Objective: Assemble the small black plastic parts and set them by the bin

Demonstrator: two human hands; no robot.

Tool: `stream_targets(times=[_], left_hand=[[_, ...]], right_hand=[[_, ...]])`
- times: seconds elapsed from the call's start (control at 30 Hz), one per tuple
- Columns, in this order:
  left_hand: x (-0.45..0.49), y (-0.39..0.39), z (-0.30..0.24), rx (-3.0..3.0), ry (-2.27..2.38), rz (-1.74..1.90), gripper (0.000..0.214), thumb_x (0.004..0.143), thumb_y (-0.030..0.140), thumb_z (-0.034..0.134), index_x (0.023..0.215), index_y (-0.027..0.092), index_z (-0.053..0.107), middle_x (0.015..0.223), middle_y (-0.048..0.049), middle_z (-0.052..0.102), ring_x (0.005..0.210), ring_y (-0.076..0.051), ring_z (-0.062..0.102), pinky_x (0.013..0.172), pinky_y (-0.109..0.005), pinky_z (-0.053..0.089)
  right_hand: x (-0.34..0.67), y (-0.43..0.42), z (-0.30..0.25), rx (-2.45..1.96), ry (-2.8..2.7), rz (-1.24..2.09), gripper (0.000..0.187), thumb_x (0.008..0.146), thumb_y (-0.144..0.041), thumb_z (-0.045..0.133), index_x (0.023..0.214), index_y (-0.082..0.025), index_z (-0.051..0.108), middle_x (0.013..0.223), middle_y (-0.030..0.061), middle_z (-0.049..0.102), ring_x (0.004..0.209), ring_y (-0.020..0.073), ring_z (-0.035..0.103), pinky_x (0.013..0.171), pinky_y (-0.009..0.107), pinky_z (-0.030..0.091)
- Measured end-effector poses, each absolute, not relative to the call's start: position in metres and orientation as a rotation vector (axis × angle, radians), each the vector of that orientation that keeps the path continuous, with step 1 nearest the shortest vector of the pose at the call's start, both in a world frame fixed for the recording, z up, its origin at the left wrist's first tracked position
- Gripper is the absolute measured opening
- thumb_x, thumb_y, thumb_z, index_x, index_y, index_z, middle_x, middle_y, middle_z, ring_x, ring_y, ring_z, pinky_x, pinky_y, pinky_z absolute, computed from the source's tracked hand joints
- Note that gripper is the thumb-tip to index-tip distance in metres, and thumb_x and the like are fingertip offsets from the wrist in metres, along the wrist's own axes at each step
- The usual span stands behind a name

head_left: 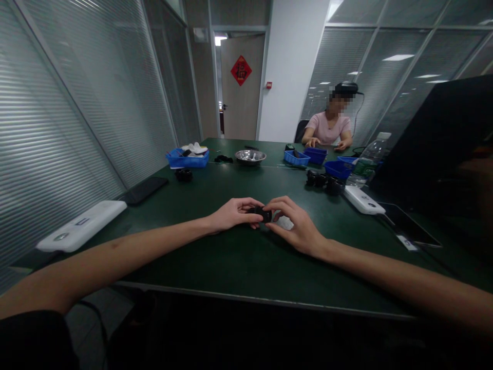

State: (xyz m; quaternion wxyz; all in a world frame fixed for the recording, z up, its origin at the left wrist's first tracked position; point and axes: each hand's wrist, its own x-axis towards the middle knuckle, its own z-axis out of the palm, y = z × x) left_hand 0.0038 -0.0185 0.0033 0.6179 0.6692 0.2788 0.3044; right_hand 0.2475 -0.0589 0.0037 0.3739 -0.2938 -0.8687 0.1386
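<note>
Both of my hands meet over the middle of the dark green table (239, 257). My left hand (234, 215) and my right hand (295, 226) pinch a small black part (261, 212) between their fingertips, just above the tabletop. The fingers of both hands are curled around it. A small pale object (285, 222) lies on the table just under my right hand; I cannot make out what it is.
A white power bank (82, 225) and a black phone (144, 190) lie at left. Blue trays (187, 159) (297, 158), a metal bowl (250, 155), black parts (321, 181), a water bottle (367, 162) and another white power bank (364, 200) sit further back. A person in pink (329, 128) sits at the far end.
</note>
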Motion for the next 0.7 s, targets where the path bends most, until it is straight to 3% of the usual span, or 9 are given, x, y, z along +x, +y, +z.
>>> stream_targets(times=[0.13,0.3,0.53,0.7], left_hand=[[0.0043,-0.0201,0.0057,1.561,0.657,0.721,0.052,0.081,0.03,0.084,0.126,0.012,0.064,0.113,-0.0109,0.072,0.083,-0.014,0.072,0.086,-0.035,0.058],[0.0053,-0.0213,0.0074,1.549,0.678,0.759,0.053,0.078,0.029,0.086,0.124,0.013,0.067,0.119,-0.0116,0.071,0.091,-0.016,0.072,0.087,-0.036,0.06],[0.0042,-0.0185,0.0037,1.535,0.662,0.756,0.053,0.079,0.028,0.086,0.125,0.013,0.065,0.117,-0.0111,0.072,0.085,-0.015,0.072,0.087,-0.036,0.06],[0.0036,-0.0192,0.0048,1.57,0.664,0.759,0.051,0.079,0.026,0.085,0.126,0.013,0.066,0.122,-0.0124,0.07,0.093,-0.017,0.072,0.089,-0.037,0.06]], right_hand=[[0.2462,-0.0599,0.005,-0.814,-2.139,0.385,0.04,0.094,-0.032,0.073,0.131,-0.026,0.058,0.123,0.0095,0.062,0.102,0.0235,0.066,0.083,0.042,0.063],[0.2479,-0.0584,0.0039,-0.898,-2.101,0.491,0.028,0.098,-0.036,0.068,0.122,-0.022,0.062,0.107,0.0069,0.07,0.092,0.0213,0.07,0.081,0.04,0.063],[0.248,-0.0586,0.0037,-0.794,-2.134,0.379,0.032,0.095,-0.031,0.071,0.125,-0.024,0.062,0.12,0.0096,0.065,0.093,0.0215,0.07,0.082,0.041,0.063],[0.2474,-0.0591,0.0047,-0.894,-2.095,0.428,0.03,0.096,-0.035,0.071,0.122,-0.022,0.062,0.11,0.0074,0.07,0.093,0.0221,0.072,0.082,0.042,0.063]])
